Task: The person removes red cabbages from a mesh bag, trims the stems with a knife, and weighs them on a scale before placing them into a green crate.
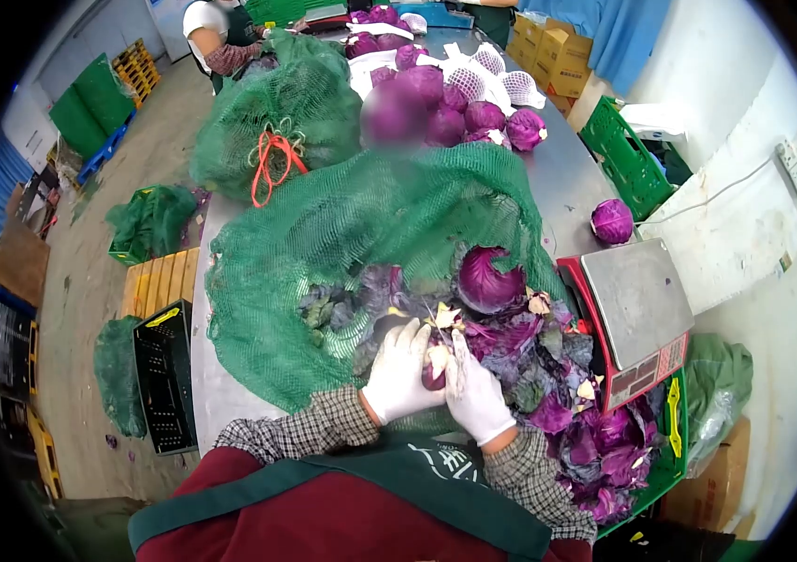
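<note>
My left hand [400, 371], in a white glove, is closed round the left side of a small purple cabbage [433, 377] whose pale cut stem faces up. Against its right side is my right hand [475, 386], also gloved, fingers pressed together near the stem; whether it holds a tool is too small to tell. Just beyond lie loose outer leaves [511, 337] and a larger cabbage [490, 281]. A green mesh bag [324, 234] spreads over the metal table [230, 384] around them.
A red scale [637, 300] stands at the right, above a green crate [675, 459] of leaves. Cabbages [485, 117] and white foam nets [469, 80] are piled at the far end. A full mesh bag [277, 112] sits far left, with a co-worker [221, 33] behind it.
</note>
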A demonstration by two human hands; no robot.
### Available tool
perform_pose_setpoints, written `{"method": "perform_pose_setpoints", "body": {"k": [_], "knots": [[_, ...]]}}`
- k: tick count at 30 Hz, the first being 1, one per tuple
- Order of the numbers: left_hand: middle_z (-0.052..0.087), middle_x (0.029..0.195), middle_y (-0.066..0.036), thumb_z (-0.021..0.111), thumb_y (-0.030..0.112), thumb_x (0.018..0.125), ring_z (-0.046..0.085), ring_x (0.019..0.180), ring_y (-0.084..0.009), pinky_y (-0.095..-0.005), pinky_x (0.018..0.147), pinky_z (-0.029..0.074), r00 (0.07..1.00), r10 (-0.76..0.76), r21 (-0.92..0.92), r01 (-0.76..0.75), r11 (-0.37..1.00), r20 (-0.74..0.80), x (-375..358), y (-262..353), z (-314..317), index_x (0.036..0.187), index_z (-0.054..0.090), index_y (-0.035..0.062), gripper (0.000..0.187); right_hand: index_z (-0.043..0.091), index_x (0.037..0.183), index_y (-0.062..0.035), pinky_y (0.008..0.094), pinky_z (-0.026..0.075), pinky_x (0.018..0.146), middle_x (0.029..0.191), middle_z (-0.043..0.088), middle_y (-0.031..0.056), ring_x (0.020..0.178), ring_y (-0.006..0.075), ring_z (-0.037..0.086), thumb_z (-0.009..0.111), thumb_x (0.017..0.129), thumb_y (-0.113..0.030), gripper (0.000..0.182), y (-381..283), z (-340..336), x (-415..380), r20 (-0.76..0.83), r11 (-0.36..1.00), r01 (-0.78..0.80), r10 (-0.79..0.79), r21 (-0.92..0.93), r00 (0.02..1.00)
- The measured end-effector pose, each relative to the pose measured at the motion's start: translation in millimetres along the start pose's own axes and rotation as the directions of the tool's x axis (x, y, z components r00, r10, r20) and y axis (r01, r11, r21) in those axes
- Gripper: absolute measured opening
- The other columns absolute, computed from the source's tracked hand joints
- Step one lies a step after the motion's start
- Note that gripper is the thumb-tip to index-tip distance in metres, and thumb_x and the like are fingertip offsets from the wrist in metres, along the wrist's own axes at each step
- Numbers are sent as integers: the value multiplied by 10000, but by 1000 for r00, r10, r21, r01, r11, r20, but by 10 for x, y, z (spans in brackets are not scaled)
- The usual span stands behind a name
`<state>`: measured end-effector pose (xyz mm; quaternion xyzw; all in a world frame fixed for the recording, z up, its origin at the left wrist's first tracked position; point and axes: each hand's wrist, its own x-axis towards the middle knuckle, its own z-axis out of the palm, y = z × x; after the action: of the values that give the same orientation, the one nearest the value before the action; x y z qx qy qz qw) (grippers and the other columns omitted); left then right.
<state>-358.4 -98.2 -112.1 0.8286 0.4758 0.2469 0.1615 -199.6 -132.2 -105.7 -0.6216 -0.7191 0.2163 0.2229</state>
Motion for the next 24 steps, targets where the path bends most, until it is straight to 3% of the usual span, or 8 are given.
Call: {"method": "perform_pose_setpoints", "body": {"k": [2, 5, 8, 9, 14, 19, 22, 24], "knots": [[439, 1305, -319, 780, 450, 603, 442, 1177, -449, -486, 1028, 380, 999, -33, -34, 33, 999, 8, 86, -19, 37, 1274, 443, -118, 942, 432, 1302, -4, 502, 524, 628, 822, 648, 246, 700, 419, 646, 486, 917, -190, 432, 90, -6, 162, -16, 997, 5, -4, 76, 1000], [451, 1283, -301, 771, 448, 600, 416, 1200, -435, -477, 1030, 379, 995, -87, -4, 87, 996, 50, 155, -1, 57, 1287, 431, -106, 946, 501, 1031, -31, 533, 510, 639, 794, 635, 260, 736, 437, 640, 450, 932, -211, 212, 352, 110, 385, 4, 992, 81, -82, 93, 997], [464, 1285, -275, 769, 475, 606, 422, 1204, -424, -471, 1039, 377, 993, -112, 7, 112, 994, 45, 177, 0, 75, 1282, 444, -85, 936, 542, 996, -14, 535, 506, 682, 836, 631, 270, 786, 447, 630, 397, 951, -234, 267, 513, 181, 481, 27, 993, 99, -100, 60, 995], [462, 1292, -276, 765, 488, 612, 421, 1212, -422, -465, 1043, 377, 994, -104, 21, 104, 994, 28, 165, -13, 109, 1280, 446, -81, 934, 561, 1005, -4, 527, 501, 731, 867, 629, 281, 841, 446, 625, 385, 954, -235, 294, 543, 176, 511, 8, 982, 173, -174, 71, 985], [470, 1291, -295, 763, 506, 647, 407, 1239, -432, -468, 1076, 333, 996, -90, 38, 90, 995, -9, 94, 57, 109, 1269, 457, -109, 926, 599, 1149, 0, 477, 476, 895, 1048, 619, 296, 1037, 431, 585, 407, 957, -278, 389, 608, 186, 550, 83, 988, 65, -77, 138, 994], [483, 1275, -286, 753, 499, 661, 435, 1194, -409, -447, 1039, 364, 997, -26, 142, 36, 989, -77, 32, 94, 150, 1256, 477, -93, 883, 568, 1199, 13, 460, 488, 898, 1091, 623, 268, 1006, 417, 607, 399, 967, -249, 389, 496, 45, 492, 56, 975, 184, -193, 127, 980], [470, 1285, -291, 756, 490, 662, 428, 1193, -405, -446, 1043, 355, 998, -17, 148, 26, 989, -67, -23, 172, 107, 1254, 469, -95, 880, 537, 1218, 53, 370, 445, 984, 1199, 588, 233, 1115, 346, 568, 379, 991, -197, 373, 450, -105, 421, 147, 954, 299, -301, 31, 942], [433, 1330, -280, 771, 448, 662, 405, 1211, -427, -488, 1066, 318, 997, 68, 172, -63, 983, -22, -158, 262, 71, 1267, 454, -64, 854, 539, 1209, 52, 354, 454, 982, 1215, 585, 208, 1125, 322, 571, 336, 1004, -221, 397, 472, -343, 405, 387, 961, 180, -87, -211, 918]]}}
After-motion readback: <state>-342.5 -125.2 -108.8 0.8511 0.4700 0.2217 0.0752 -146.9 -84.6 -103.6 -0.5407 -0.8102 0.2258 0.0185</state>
